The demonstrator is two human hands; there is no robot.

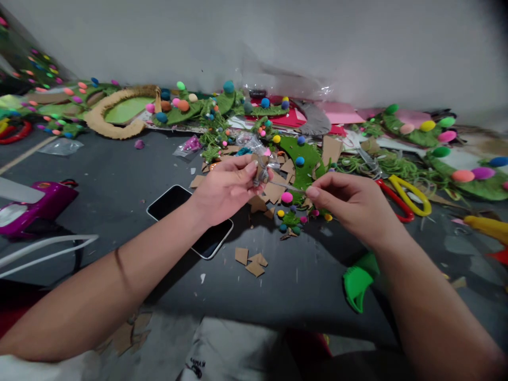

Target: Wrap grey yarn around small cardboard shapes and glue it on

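Between the fingertips of my left hand point(228, 188) is a small cardboard piece point(260, 168), partly wound with grey yarn. The grey yarn point(288, 186) runs from it to my right hand point(343, 203), whose thumb and forefinger pinch the strand. Both hands hang above the dark table, with cardboard scraps point(274, 191) below and behind them. A green felt crescent point(307, 164) with coloured pompoms lies just past the yarn. Under my left wrist rests a phone point(214, 238) with a dark screen.
Red and yellow scissors point(400, 198) lie beyond my right wrist, near tangled green yarn point(397, 165). A green plastic tool point(357, 286) sits beside my right forearm. At the left stands a purple device point(43, 206). Yarn-wrapped pieces and a tan ring point(95, 119) line the wall.
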